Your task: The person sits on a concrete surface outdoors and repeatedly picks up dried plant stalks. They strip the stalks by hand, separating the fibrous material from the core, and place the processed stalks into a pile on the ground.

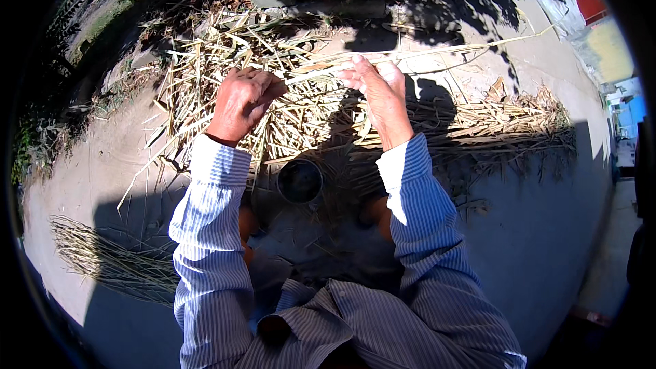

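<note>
held between left hand (242, 99) and right hand (384, 96), over straw pile (294, 123): long pale stalk (437, 50). aligned left to right, rising slightly rightward. gripped at left with fingers curled into a fist; pinched at right between thumb and fingertips, almost no gap. extended freely beyond right hand, the nearer one to the far tip.

You can read no word, number, label or sign anywhere in your view. Your sleeves (213, 239) show only stripes, and you have no legible mark on the straw (294, 126). Toward the rim at your far right, the blue thing (633, 113) and the red thing (592, 5) are too small and unclear for you to make out any print
</note>
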A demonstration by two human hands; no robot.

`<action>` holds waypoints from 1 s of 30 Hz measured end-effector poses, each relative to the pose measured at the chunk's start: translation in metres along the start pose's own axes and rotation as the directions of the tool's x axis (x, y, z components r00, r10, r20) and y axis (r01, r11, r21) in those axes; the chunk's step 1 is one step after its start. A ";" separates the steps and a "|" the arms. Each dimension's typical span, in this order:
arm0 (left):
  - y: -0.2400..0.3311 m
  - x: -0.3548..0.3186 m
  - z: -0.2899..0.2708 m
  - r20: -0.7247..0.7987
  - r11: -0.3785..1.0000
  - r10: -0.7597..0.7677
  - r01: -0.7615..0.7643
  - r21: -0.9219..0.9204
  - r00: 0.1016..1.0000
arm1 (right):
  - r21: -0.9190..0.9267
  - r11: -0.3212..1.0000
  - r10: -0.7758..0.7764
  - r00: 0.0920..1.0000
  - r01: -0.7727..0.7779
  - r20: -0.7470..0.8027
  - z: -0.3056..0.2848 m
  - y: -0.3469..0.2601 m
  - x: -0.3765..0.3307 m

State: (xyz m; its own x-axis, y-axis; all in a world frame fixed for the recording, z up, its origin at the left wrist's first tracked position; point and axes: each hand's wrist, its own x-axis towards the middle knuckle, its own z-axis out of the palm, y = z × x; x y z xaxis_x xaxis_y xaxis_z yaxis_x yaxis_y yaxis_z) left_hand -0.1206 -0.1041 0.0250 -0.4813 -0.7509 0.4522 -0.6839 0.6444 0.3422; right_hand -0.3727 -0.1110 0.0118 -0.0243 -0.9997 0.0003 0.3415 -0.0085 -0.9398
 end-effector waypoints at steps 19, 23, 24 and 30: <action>-0.011 -0.019 0.025 -0.070 0.992 -0.126 0.125 -0.017 0.990 | -0.009 0.991 0.133 0.991 -0.134 -0.030 0.011 0.016 0.004; -0.001 -0.002 0.041 -0.151 0.984 -0.131 0.110 -0.139 0.980 | 0.041 0.993 0.109 0.992 -0.112 0.068 0.030 0.030 -0.004; -0.001 -0.001 0.045 -0.154 0.971 -0.151 0.118 -0.207 0.976 | 0.041 0.993 0.112 0.992 -0.115 0.051 0.030 0.030 -0.004; 0.003 0.001 0.056 0.008 0.571 -0.514 0.349 -0.743 0.858 | -0.105 0.994 0.025 1.000 -0.026 -0.015 0.034 0.026 -0.007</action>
State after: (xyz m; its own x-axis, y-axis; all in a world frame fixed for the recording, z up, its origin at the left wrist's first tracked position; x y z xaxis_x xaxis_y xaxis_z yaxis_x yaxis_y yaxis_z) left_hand -0.1538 -0.1116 -0.0198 -0.0662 -0.9764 0.2056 -0.1511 0.2135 0.9652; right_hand -0.3315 -0.1049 -0.0009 -0.0295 -0.9992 -0.0283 0.2414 0.0203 -0.9702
